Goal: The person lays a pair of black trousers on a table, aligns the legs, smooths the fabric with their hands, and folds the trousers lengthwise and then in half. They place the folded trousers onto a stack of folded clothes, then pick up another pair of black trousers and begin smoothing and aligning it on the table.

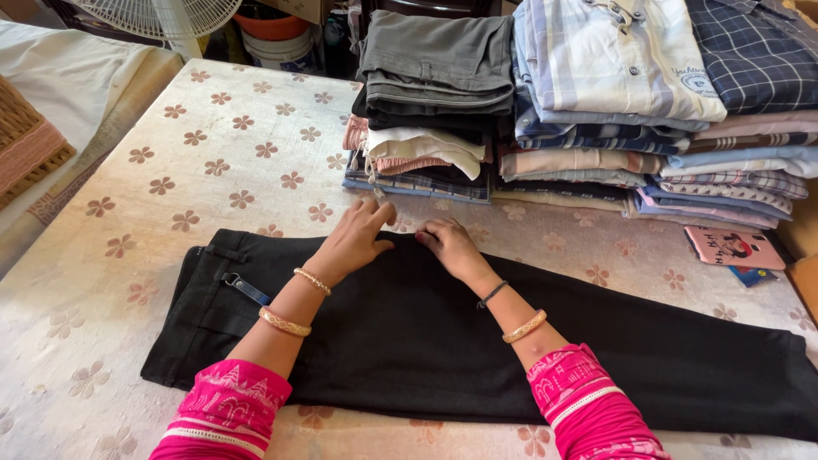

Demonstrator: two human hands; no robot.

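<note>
Black trousers: lying flat across desk, waistband left, legs running right; soft, limp, fairly light by the look, likely to sag unless lifted at two spots.
Left hand: open, fingers flat on far edge.
Right hand: open, pressing same edge, gripping nothing.
Hold: far edge or waistband.
Room: open desk left; folded clothes stacks close behind; pink phone right.

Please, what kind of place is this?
Probably a home or small workshop where clothes are ironed or folded. Both hands, left and right, press flat on black trousers spread over a padded, flower-print table, with stacks of folded shirts behind and a fan nearby.
</note>
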